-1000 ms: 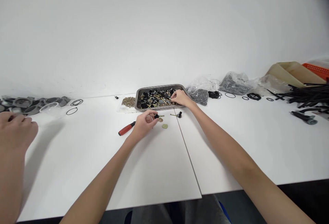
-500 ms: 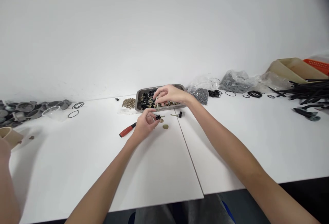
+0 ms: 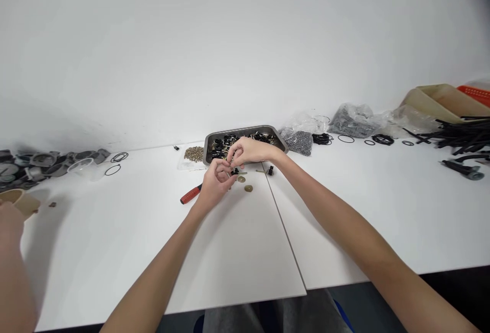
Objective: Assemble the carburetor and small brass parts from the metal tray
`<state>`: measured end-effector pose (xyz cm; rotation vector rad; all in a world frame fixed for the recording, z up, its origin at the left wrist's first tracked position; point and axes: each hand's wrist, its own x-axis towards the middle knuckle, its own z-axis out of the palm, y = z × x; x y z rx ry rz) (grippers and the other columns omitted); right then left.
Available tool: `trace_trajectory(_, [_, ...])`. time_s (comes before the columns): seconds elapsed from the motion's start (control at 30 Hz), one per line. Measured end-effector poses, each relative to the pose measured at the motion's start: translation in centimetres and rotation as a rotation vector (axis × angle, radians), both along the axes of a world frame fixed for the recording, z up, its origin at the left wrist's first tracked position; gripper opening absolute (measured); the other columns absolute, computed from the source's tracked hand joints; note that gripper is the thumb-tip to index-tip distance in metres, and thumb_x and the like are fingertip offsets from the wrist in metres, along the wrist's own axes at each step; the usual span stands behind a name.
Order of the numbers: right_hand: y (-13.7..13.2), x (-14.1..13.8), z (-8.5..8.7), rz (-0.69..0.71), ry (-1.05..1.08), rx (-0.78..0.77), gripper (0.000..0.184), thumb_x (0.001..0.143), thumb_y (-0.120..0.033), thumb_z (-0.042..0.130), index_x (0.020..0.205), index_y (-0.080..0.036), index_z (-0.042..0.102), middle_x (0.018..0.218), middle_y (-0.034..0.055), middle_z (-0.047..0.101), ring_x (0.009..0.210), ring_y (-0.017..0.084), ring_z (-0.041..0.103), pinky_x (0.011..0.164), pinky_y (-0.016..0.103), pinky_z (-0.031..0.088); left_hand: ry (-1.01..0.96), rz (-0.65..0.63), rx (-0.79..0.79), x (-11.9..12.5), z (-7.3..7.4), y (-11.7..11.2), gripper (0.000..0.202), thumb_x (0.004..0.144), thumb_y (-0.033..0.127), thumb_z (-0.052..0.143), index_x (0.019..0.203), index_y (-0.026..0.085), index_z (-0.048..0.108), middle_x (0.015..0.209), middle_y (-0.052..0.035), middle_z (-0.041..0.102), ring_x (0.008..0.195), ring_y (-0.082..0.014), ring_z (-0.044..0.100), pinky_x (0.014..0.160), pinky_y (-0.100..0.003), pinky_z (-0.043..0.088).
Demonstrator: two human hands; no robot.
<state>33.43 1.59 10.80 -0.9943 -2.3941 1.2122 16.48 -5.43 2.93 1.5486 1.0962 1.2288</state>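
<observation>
My left hand (image 3: 216, 182) is curled, thumb and fingers closed around a small black part (image 3: 235, 171) with a thin brass-coloured stem. Above it, my right hand (image 3: 248, 151) has its fingertips pinched together close to the left fingers; whatever is between them is too small to make out. Both hands are in front of a metal tray (image 3: 285, 148) of similar black parts and brass-coloured pieces. A second black part with a stem (image 3: 270, 170) lies to the right. Two brownish discs, one of them a round disc (image 3: 248, 188), lie just below the hands. A red-handled tool (image 3: 190, 194) is partly behind my left hand.
Small brass pieces (image 3: 194, 154) are heaped left of the tray. Bags of grey parts (image 3: 300, 142), black rings (image 3: 383, 139) and black tubes (image 3: 459, 136) line the right. Grey round housings (image 3: 42, 159) and a clear cup (image 3: 82, 168) stand left. Another person's hand (image 3: 10, 221) holds a beige cup (image 3: 27, 204).
My right hand has come down from over the tray toward my left fingers. The other person's hand and beige cup have shifted slightly right in view.
</observation>
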Motion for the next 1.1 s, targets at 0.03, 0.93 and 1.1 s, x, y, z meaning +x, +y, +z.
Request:
trace_trajectory(0.03, [0.0, 0.1, 0.1, 0.024, -0.018, 0.002, 0.022, 0.07, -0.021, 0.067, 0.09, -0.014, 0.071, 0.063, 0.0001, 0.066, 0.056, 0.011, 0.057, 0.048, 0.02, 0.036, -0.001, 0.0, 0.009, 0.0, 0.0, 0.0, 0.044, 0.072, 0.039, 0.074, 0.097, 0.02, 0.044, 0.076, 0.0023, 0.058, 0.051, -0.0077, 0.053, 0.049, -0.021, 0.046])
trace_trajectory(0.93, [-3.7, 6.5, -10.7, -0.707, 0.36, 0.442, 0.024, 0.09, -0.034, 0.05, 0.083, -0.015, 0.064, 0.064, -0.0006, 0.058, 0.057, 0.011, 0.048, 0.056, 0.024, 0.034, 0.386, -0.06, -0.147, -2.0, -1.1, 1.8, 0.033, 0.071, 0.041, 0.071, 0.086, 0.012, 0.068, 0.054, 0.0007, 0.054, 0.047, -0.0078, 0.041, 0.045, -0.02, 0.027])
trace_trajectory(1.1, [-3.4, 6.2, -11.4, -0.716, 0.359, 0.425, 0.015, 0.083, -0.025, 0.055, 0.076, -0.015, 0.062, 0.062, -0.0026, 0.055, 0.058, 0.01, 0.046, 0.056, 0.022, 0.033, 0.388, -0.043, -0.166, -2.2, -1.7, 2.1, 0.036, 0.071, 0.045, 0.069, 0.087, 0.014, 0.064, 0.046, 0.0036, 0.049, 0.042, -0.0075, 0.035, 0.044, -0.021, 0.023])
